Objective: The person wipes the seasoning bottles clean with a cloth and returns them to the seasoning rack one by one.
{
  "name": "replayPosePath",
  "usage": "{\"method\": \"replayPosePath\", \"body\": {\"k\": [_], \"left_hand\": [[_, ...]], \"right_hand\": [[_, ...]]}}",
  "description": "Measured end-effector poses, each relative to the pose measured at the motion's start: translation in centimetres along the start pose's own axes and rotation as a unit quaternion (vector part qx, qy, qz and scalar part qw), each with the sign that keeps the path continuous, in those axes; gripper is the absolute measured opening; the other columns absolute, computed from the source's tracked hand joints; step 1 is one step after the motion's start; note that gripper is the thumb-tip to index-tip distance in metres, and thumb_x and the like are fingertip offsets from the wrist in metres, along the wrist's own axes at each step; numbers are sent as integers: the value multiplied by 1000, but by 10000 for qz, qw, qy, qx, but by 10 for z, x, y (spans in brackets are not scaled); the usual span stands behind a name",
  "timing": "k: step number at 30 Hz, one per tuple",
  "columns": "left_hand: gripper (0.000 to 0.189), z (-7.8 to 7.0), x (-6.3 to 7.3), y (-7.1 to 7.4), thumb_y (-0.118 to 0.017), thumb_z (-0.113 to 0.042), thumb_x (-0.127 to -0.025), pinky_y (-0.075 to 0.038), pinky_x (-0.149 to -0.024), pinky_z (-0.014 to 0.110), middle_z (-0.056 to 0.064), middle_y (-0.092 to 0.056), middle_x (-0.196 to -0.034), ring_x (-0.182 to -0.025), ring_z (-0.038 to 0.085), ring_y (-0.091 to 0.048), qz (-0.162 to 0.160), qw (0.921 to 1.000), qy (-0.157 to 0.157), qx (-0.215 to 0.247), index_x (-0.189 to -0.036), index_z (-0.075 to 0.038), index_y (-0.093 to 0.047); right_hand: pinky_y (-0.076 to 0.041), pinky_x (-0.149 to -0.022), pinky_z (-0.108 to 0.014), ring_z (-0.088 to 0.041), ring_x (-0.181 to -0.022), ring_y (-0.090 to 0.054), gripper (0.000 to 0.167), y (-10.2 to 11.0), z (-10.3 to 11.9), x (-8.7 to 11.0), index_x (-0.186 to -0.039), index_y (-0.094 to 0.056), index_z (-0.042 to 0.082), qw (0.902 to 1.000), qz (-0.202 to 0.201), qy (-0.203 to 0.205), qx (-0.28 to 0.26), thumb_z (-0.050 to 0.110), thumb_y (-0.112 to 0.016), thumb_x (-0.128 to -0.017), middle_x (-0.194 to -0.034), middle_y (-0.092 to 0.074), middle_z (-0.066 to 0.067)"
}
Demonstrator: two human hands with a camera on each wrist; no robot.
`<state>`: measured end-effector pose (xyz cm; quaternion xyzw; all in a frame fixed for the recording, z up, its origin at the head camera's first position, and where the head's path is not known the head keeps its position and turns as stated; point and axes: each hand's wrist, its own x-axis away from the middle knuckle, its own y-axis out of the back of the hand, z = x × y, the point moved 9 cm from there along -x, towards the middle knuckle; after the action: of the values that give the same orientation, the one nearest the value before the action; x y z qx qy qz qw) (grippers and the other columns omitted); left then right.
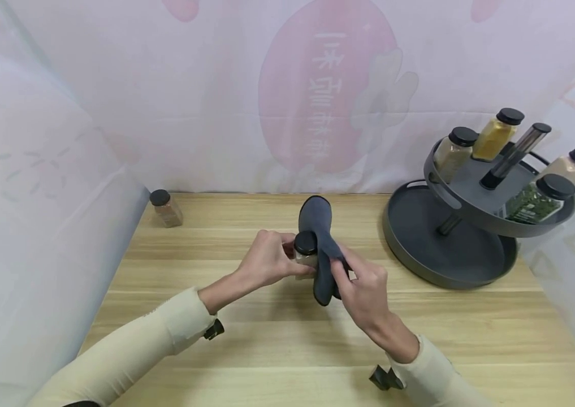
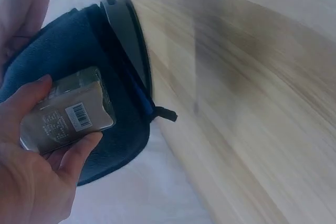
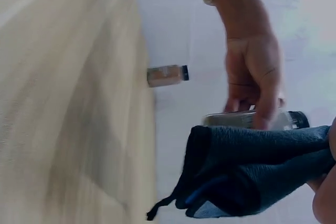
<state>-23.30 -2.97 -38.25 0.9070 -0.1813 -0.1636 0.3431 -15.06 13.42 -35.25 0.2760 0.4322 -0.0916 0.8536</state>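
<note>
A clear spice jar with a black lid (image 1: 305, 243) is gripped between the thumb and fingers of my left hand (image 1: 267, 257), held up above the table. Its barcode label (image 2: 79, 116) faces the left wrist camera. In my right hand (image 1: 366, 288) I pinch a dark blue-grey cloth (image 1: 324, 243) with a black edge and a small loop. The cloth lies against the jar's right side and stands behind it in the left wrist view. Part of the jar is hidden by my fingers and the cloth.
A two-tier dark grey turntable rack (image 1: 450, 282) stands at the right; several lidded spice jars, including a yellow one (image 1: 493, 138) and a green-flaked one (image 1: 536, 200), are on its upper tier. Another spice jar (image 1: 169, 213) stands at the table's back left corner. Fabric curtains border the table.
</note>
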Motion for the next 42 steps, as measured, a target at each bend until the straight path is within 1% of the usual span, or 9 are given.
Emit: {"method": "replayPosePath", "body": {"k": [7,14,20,22,26,28,32,35,42], "left_hand": [[31,-3,-1,3,-100,-27,-71,-42,-54,23,-9,-63,-61,-56,9,-56,59,9999,123,17,-81,-16,-74],[32,-4,-3,3,-101,-28,-70,-41,-54,23,-10,-63,-61,-56,7,-55,53,9999,70,111,-78,-17,-72],[32,-10,-4,10,-100,-28,-71,-43,-54,24,-8,-64,-62,-57,9,-57,37,9999,117,70,-82,-15,-74],[31,-9,-4,10,-101,-29,-70,-42,-54,24,-8,-63,-61,-57,9,-56,50,9999,145,22,-82,-16,-74],[31,-7,-4,7,-101,-29,-69,-41,-54,23,-9,-62,-61,-56,8,-55,86,9999,108,-13,-81,-17,-75],[31,-8,-4,6,-101,-29,-70,-41,-54,23,-10,-62,-61,-56,8,-55,103,9999,78,-13,-82,-18,-75],[31,-11,-4,6,-101,-29,-70,-40,-54,23,-9,-61,-60,-56,8,-54,122,9999,86,63,-82,-17,-75],[32,-11,-3,6,-101,-29,-69,-40,-54,23,-8,-60,-59,-56,8,-53,143,9998,114,87,-80,-15,-74],[31,-12,-5,2,-101,-26,-70,-43,-55,22,-9,-63,-61,-56,7,-57,217,9997,33,127,-85,-14,-77]], "right_hand": [[-55,-55,-18,-15,-73,-76,23,-12,-9,10,-113,-77,-3,9978,546,-388,16,-10,-67,-93,-92,-80,-12],[-53,-51,-20,-18,-70,-75,22,3,2,-2,-113,-78,-1,9998,171,-129,27,-5,-65,-95,-95,-80,-13],[-52,-54,-16,-13,-70,-74,21,-9,-9,7,-112,-78,-1,9973,549,-493,-58,-6,-65,-96,-88,-79,-10],[-52,-54,-16,-13,-70,-73,21,-7,-8,5,-113,-78,-2,9976,479,-493,-62,-5,-65,-96,-88,-79,-11],[-50,-50,-17,-17,-68,-74,17,4,1,-5,-108,-78,0,9996,36,-257,-65,-2,-65,-97,-86,-78,-11],[-51,-50,-18,-19,-70,-76,18,5,2,-5,-110,-78,0,9997,-63,-207,-63,-2,-65,-97,-88,-79,-12],[-53,-56,-17,-12,-72,-74,22,-3,-7,6,-113,-79,0,9985,241,-480,-89,-7,-67,-95,-91,-80,-11],[-51,-56,-14,-8,-70,-70,25,-5,-10,11,-113,-79,-1,9974,359,-620,-124,-10,-67,-93,-87,-79,-9],[-58,-64,-18,-21,-76,-78,25,13,5,-3,-112,-80,1,9990,-331,-185,-236,-7,-65,-93,-97,-81,-12]]}}
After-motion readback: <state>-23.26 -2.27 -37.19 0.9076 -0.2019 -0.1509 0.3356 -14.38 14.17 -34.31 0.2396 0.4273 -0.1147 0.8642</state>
